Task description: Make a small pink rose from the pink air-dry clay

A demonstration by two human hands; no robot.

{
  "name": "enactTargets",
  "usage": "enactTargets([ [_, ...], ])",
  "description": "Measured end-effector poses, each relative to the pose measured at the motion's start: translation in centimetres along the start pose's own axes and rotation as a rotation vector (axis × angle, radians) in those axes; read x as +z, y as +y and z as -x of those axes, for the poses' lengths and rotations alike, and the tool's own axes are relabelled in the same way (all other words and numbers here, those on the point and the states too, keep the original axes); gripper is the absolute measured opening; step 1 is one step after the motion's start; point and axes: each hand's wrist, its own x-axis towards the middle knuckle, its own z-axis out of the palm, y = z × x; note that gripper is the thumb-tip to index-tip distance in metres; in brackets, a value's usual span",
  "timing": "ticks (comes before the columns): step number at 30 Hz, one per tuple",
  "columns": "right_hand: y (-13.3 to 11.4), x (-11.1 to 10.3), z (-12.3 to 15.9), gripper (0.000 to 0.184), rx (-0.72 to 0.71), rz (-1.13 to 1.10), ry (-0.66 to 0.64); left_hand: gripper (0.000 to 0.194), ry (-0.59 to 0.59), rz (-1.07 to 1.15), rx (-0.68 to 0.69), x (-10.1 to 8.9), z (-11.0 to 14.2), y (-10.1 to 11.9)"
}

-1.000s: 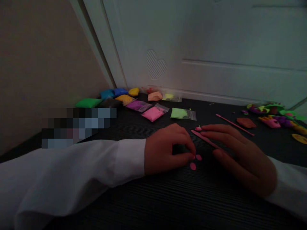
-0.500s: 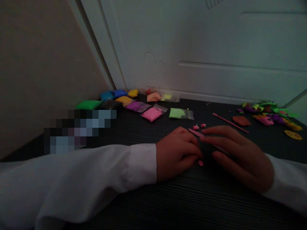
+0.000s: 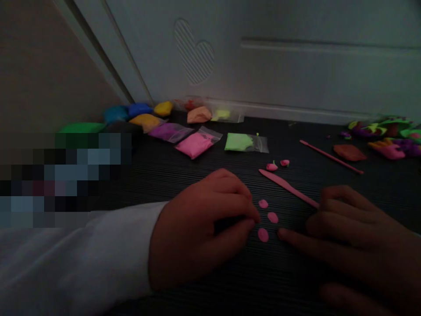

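Three pink discs (image 3: pixel 272 217) lay flattened between your hands, two little buds (image 3: pixel 271 167) already shaped!

There was your left hand (image 3: pixel 200 228), thumb and forefinger drawn together right beside the discs, nothing visible between the tips; your right hand (image 3: pixel 365 237) was half open, thumb apart, one finger aimed at the discs, the other fingers curled by the end of the pink knife-like tool (image 3: pixel 287 186), though whether they touched it was impossible to tell. Flattening looked done for these three, but they lay loose, joined neither to each other nor to the buds. Thin, matt, soft-looking ovals, on a dark, finely ridged counter (image 3: pixel 154 180)! The buds were plump, with touches of green, and beyond sat bagged pink clay (image 3: pixel 196 145), puffy and smooth.
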Motion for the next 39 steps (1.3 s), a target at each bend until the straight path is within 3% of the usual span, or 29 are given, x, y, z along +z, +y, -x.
enactTargets([
  [12,-0.09,0.24,-0.03,0.031,-0.066,0.13,0.045,0.015,-0.013,-0.031,0.001,0.11,-0.32,0.05],
  [24,0.06,-0.04,0.3,0.038,0.028,0.036,-0.007,0.014,-0.016,-0.028,0.02,-0.05,-0.27,0.0],
  [28,0.08,-0.06,0.24,0.035,-0.032,0.045,-0.035,0.014,-0.01,-0.03,0.014,0.0,-0.22,0.09],
  [34,-0.14,0.1,0.04,0.03,-0.086,0.174,0.052,0.014,-0.024,-0.03,0.005,-0.17,-0.14,0.18],
  [39,-0.52,-0.01,0.15,0.033,-0.131,0.253,0.045,0.014,-0.022,-0.027,0.024,-0.1,-0.22,0.17],
])
